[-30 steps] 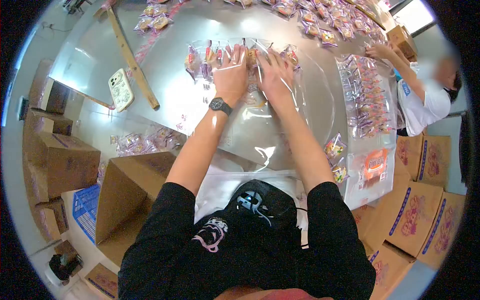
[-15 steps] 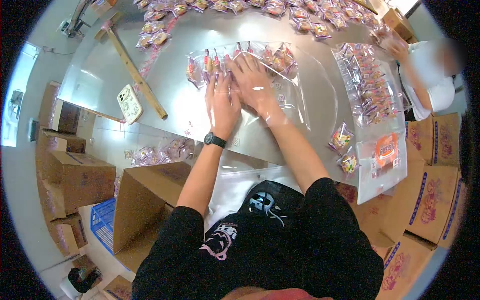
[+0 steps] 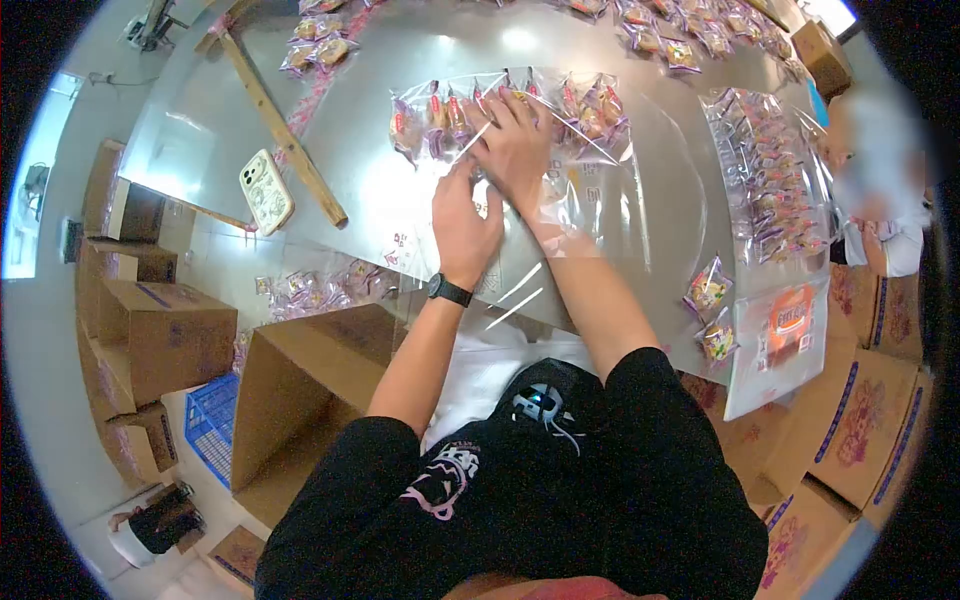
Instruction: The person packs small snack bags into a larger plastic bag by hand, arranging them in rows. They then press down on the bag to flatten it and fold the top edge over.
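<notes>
The left hand [image 3: 465,225] lies flat, fingers together, on the clear bag [image 3: 600,200]. The right hand [image 3: 515,150] is spread over snack packs [image 3: 590,110] inside it, mid-worktop [image 3: 400,50].

Glossy clear plastic bag [image 3: 560,190] (steel table [image 3: 650,230])

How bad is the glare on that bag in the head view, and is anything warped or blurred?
Head view: white glare streaks cross the clear bag near the left hand and right hand; a bright hotspot sits on the steel table; fisheye bends its edges and blacks out the corners; the snack packets are sharp; the co-worker at right is blurred.
</notes>
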`<control>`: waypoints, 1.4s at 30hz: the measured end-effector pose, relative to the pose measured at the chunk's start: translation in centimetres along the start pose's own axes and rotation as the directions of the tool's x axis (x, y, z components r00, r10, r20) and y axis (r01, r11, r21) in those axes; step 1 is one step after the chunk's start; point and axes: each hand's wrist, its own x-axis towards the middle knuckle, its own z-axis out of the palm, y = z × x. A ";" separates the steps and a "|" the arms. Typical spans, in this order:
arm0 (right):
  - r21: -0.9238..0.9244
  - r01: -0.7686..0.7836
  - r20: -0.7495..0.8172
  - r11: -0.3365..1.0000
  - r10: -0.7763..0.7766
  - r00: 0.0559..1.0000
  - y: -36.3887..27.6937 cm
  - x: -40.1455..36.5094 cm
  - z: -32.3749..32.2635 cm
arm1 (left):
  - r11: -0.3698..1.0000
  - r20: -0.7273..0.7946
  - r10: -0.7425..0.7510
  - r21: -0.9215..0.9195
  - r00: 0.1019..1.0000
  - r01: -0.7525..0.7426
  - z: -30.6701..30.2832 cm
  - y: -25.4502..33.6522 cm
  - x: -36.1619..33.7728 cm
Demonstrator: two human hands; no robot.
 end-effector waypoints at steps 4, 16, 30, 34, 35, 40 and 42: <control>-0.080 0.025 -0.057 0.996 -0.029 0.998 0.5 0.3 1.2 | 0.987 0.069 0.055 0.146 0.996 -0.065 0.4 -0.6 0.3; 0.083 -0.391 0.152 0.916 0.376 0.914 -0.3 -7.0 -10.1 | 0.899 0.094 0.232 0.358 0.968 -0.250 1.4 -0.4 0.6; 0.136 -0.631 0.270 0.764 0.584 0.766 0.9 -7.4 -11.7 | 0.615 0.317 0.610 0.389 0.726 -0.686 9.6 4.2 8.7; 0.171 -0.639 0.352 0.750 0.559 0.751 1.0 -7.7 -12.6 | 0.713 0.176 0.577 0.367 0.797 -0.597 10.3 4.0 9.0; 0.192 -0.613 0.333 0.766 0.537 0.775 1.0 -7.9 -12.8 | 0.764 0.132 0.542 0.334 0.830 -0.552 10.4 4.3 9.1; 0.192 -0.536 0.251 0.822 0.487 0.836 0.1 -9.1 -11.3 | 0.661 0.220 0.560 0.464 0.799 -0.590 10.0 4.6 8.3; 0.186 -0.479 0.223 0.858 0.438 0.871 0.1 -9.8 -10.9 | 0.671 0.164 0.587 0.448 0.793 -0.590 10.5 4.4 8.5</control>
